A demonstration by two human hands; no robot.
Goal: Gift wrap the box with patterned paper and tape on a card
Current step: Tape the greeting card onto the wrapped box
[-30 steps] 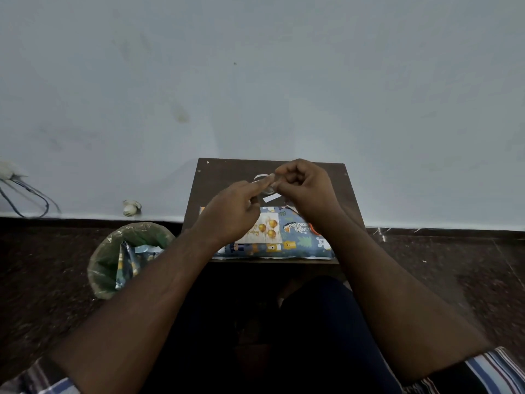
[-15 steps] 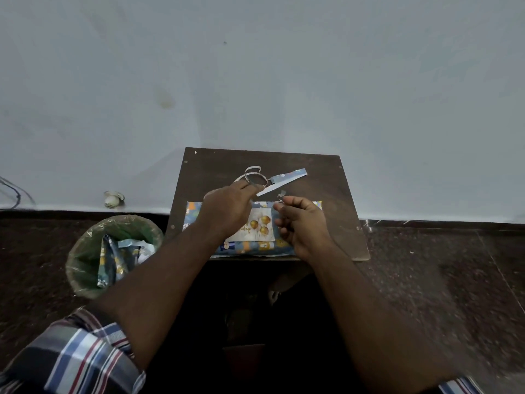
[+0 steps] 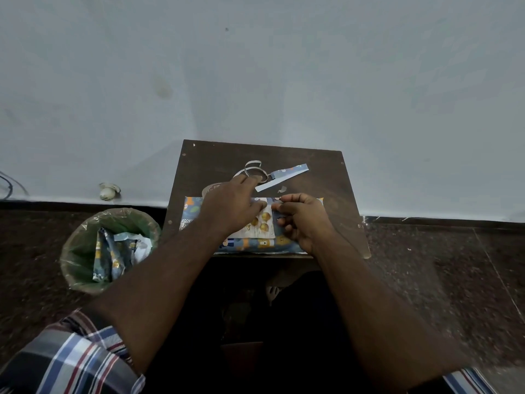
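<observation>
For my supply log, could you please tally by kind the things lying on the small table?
Wrapped box: 1
Card: 1
Paper offcut: 1
Curled strip: 1
Small scrap: 1
Total: 5
A pale object behind the left hand is too hidden to name or count.

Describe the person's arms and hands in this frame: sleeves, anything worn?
Both forearms are bare. The left arm has a plaid sleeve in dark grey, blue, white and red, pushed up near the elbow. The right arm shows only a corner of a blue, white and red striped sleeve at the frame's bottom edge. The left hand and right hand are bare: no gloves or watch visible.
</observation>
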